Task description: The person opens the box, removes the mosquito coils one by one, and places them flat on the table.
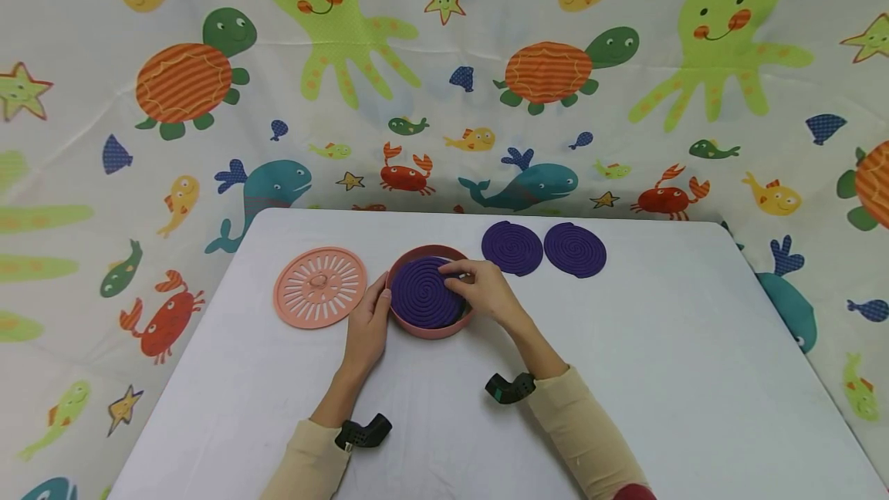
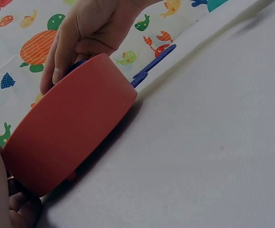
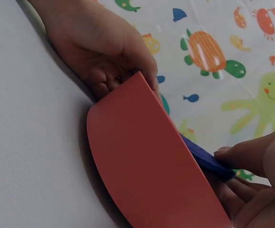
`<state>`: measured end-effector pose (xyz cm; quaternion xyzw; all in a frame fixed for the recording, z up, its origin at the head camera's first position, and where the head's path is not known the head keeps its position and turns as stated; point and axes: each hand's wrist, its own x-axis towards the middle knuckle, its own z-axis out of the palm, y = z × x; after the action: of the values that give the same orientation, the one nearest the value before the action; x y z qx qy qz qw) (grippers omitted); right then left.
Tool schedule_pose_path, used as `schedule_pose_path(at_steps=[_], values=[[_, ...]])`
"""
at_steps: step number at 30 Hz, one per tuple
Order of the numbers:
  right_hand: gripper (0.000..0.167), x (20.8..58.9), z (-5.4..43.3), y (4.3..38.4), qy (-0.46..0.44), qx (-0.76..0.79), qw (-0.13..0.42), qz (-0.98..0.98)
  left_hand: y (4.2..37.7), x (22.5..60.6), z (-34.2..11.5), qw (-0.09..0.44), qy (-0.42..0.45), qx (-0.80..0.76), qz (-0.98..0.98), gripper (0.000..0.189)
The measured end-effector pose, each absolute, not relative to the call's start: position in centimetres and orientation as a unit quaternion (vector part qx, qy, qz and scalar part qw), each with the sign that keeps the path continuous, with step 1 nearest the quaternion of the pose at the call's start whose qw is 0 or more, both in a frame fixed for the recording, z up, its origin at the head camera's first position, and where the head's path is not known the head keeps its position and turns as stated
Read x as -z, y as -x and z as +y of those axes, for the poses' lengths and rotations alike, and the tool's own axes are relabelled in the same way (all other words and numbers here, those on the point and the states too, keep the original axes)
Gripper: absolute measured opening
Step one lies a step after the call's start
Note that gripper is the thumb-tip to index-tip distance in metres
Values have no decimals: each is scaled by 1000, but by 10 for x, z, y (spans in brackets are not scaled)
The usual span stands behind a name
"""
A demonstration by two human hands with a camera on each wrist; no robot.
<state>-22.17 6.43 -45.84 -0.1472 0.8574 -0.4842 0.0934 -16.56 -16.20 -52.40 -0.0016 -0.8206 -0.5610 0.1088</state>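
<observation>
A round, shallow salmon-pink box [image 1: 432, 333] stands on the table, its wall filling much of both wrist views. My left hand [image 1: 368, 328] grips its left side. In its mouth lies a purple mosquito coil [image 1: 424, 293], tilted, with its right edge raised near the rim. My right hand [image 1: 488, 289] pinches that edge between thumb and fingers; the right wrist view shows the coil's thin edge [image 3: 206, 159] at the thumb. What lies beneath the coil is mostly hidden.
A slotted salmon-pink lid [image 1: 293, 307] lies left of the box. Two more purple coils [image 1: 512, 248] lie side by side behind and to the right. The white table [image 1: 660, 376] ends at a patterned curtain [image 1: 444, 45] at the back.
</observation>
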Motion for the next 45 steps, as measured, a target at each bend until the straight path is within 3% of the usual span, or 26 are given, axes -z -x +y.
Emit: schedule_pose_path(at_steps=[17,45], values=[[22,457,66,221,143,504,104,845,164,525,-161,106,2,562,-820,45],[23,447,83,227,116,541,78,829,165,526,-162,116,-6,559,-821,44]])
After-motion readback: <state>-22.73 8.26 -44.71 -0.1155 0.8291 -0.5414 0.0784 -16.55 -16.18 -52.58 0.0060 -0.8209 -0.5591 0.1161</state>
